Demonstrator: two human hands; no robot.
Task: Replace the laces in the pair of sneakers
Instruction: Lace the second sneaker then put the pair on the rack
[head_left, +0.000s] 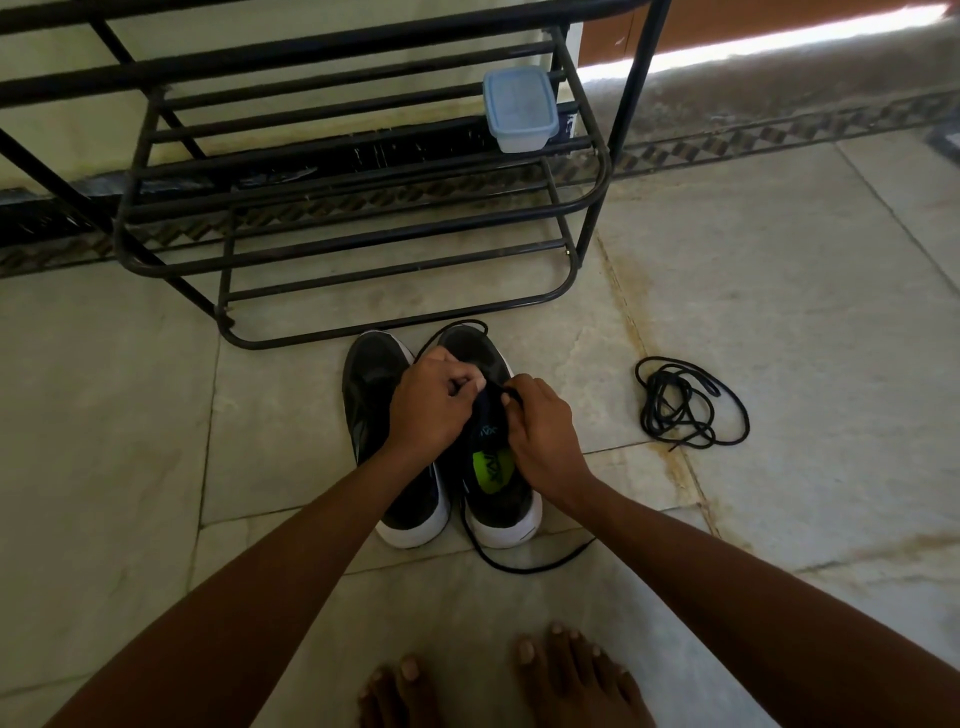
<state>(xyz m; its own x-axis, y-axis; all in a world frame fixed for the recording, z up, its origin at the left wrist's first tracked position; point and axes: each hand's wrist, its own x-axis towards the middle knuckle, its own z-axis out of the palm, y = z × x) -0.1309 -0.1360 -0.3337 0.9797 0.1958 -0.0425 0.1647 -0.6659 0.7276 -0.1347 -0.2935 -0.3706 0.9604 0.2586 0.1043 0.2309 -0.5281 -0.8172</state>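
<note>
Black cord lace (524, 564), hands (483, 410) pinching, mesh sneaker (493, 467)

left arm (249, 582): bare from wrist up to the frame edge, no sleeve in view
right arm (737, 566): bare likewise, no sleeve in view
left hand (431, 397): no glove, ring or watch
right hand (540, 436): no glove, ring or watch
feet (550, 680): bare, toes showing at the near edge, short pale nails
</note>
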